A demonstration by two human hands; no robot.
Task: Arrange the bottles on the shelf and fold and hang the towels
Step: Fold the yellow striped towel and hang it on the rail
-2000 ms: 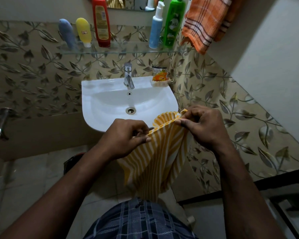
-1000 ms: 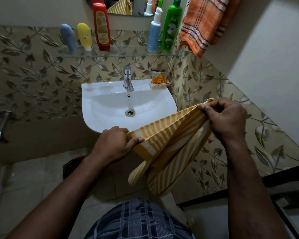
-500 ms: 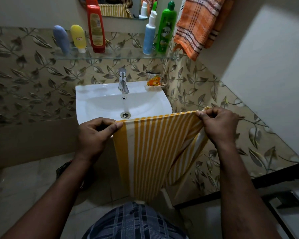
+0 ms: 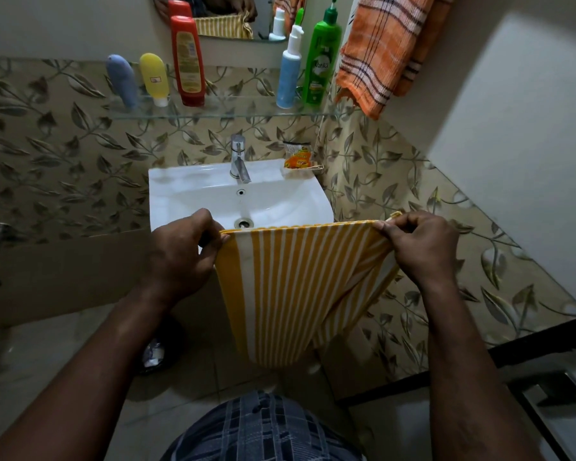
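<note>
My fingers [image 4: 396,226] pinch the yellow-and-white striped cloth towel [image 4: 296,287] by its top corners, nine and three o'clock | light, limp; corners grip best, I judge.

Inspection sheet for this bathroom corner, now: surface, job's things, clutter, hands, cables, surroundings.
Surface: glass shelf on the wall above the white sink.
Job's things: yellow-striped towel held spread in front of the sink; orange checked towel hanging at upper right; standing on the shelf, blue tube, yellow tube, red bottle, blue pump bottle, green bottle.
Clutter: orange sachet on the sink's back right rim.
Hands: left hand pinches the striped towel's top left corner; right hand pinches its top right corner.
Cables: nothing seen.
Surroundings: leaf-patterned tiles, mirror over the shelf, chrome tap.
</note>
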